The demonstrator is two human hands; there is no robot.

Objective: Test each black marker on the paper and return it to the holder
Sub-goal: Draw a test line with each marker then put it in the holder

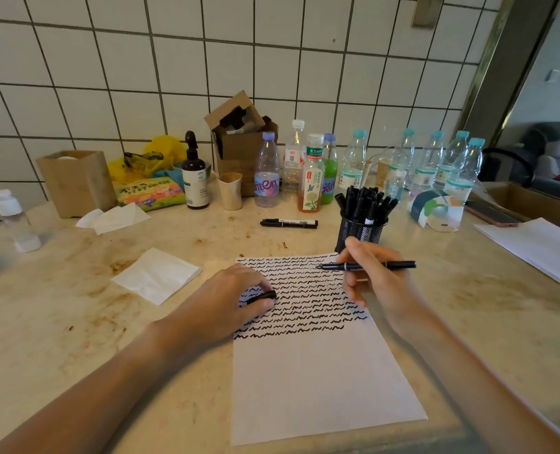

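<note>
A white sheet of paper [321,381] lies in front of me, its upper half filled with rows of black squiggles. My right hand [377,280] grips an uncapped black marker [393,265] lying almost level, its tip pointing left just over the top rows. My left hand [229,296] rests on the paper's left edge and pinches the marker's black cap [262,297]. Just beyond the sheet stands a black mesh holder [360,229] packed with several black markers. Two more black markers [288,223] lie on the table to the holder's left.
Folded tissues [157,275] lie left of the paper. Several bottles [311,173], a cardboard box [239,139], a paper cup [230,191] and a wooden box [77,181] line the tiled wall. More white sheets [540,247] and a phone [491,214] lie at the right.
</note>
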